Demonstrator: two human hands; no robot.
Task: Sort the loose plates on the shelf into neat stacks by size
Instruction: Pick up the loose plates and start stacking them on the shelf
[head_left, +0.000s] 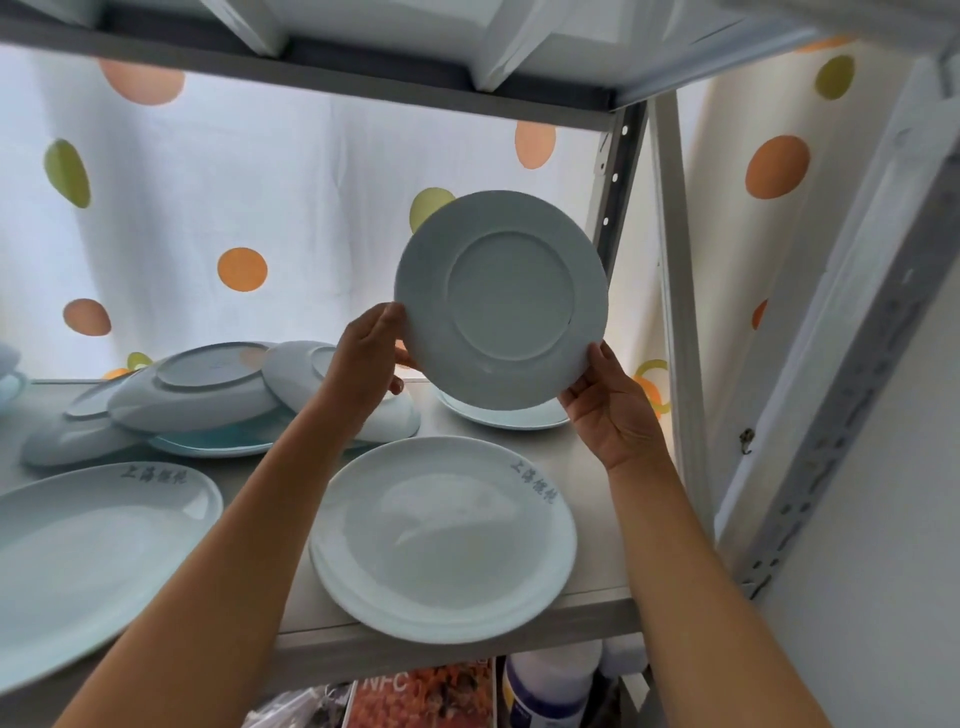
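Note:
I hold a white plate (501, 299) up in the air above the shelf (270, 587), tilted with its underside toward me. My left hand (371, 358) grips its left rim and my right hand (610, 405) grips its lower right rim. Below it, near the front edge, lies a short stack of large white plates (441, 540) with grey lettering. Another lettered large plate (88, 561) sits at the front left. An untidy pile of overturned plates (202, 389) leans at the back left. One shallow plate (506, 415) rests at the back right, partly hidden by the held plate.
A metal upright (618, 171) and the upper shelf board (363, 73) close in the space at right and above. A dotted curtain (234, 208) hangs behind. A white cup (8, 374) shows at the far left. Bottles and packets (550, 686) stand on the level below.

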